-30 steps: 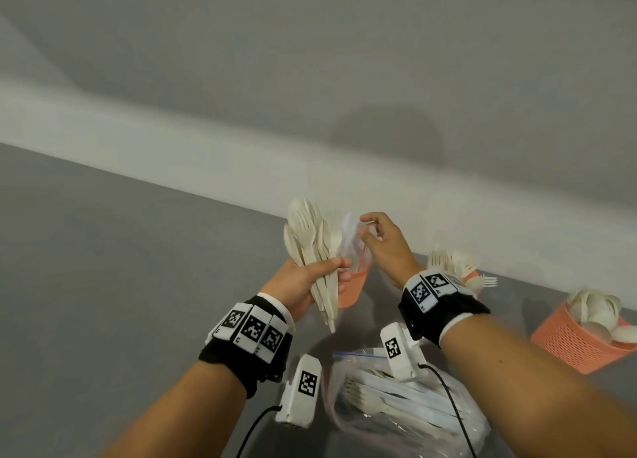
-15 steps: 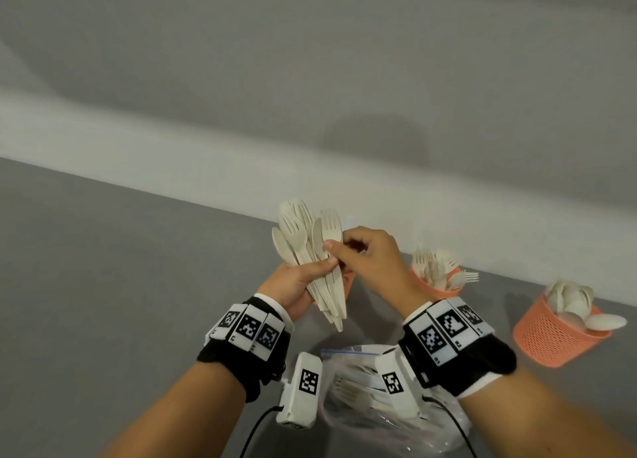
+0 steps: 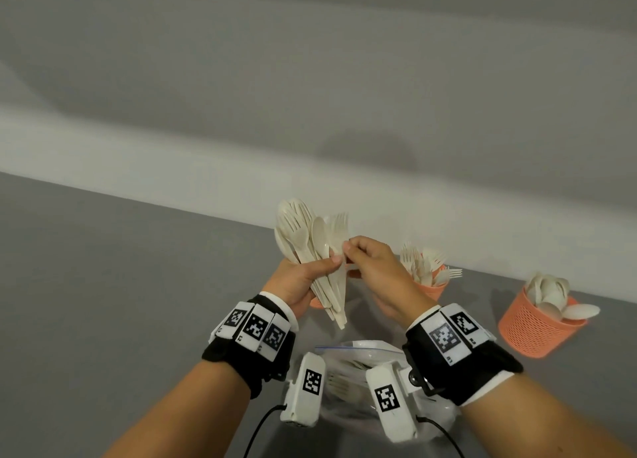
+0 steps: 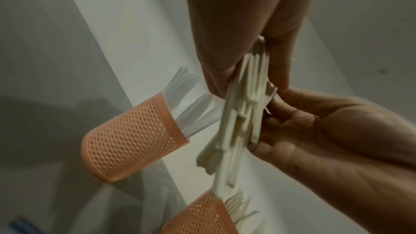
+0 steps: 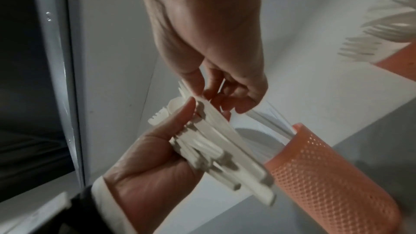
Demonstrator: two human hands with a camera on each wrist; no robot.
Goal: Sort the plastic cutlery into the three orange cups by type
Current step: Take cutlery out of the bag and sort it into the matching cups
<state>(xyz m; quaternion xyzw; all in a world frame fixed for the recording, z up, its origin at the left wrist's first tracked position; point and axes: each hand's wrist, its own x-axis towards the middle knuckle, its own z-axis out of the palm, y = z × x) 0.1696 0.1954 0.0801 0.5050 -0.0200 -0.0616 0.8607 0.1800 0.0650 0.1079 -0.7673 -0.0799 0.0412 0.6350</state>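
My left hand (image 3: 324, 264) grips a fanned bundle of cream plastic forks and spoons (image 3: 310, 247), held upright above the table. My right hand (image 3: 347, 248) pinches one piece at the bundle's right edge between thumb and forefinger. In the wrist views the bundle (image 4: 241, 122) (image 5: 213, 141) sits between both hands. Three orange mesh cups stand beyond. The left cup (image 3: 317, 302) (image 4: 135, 136) (image 5: 326, 175) holds clear knives and is mostly hidden behind my hands. Forks fill the middle cup (image 3: 431, 287). Spoons fill the right cup (image 3: 531, 330).
A clear zip bag (image 3: 355, 364) with more cutlery lies on the grey table just under my wrists. A white ledge (image 3: 172, 168) and a grey wall run behind the cups. Bare grey tabletop (image 3: 120, 285) stretches to the left.
My right hand has left the clear knives at the left cup and come back to the bundle, where it now pinches a piece. My left hand keeps its grip.
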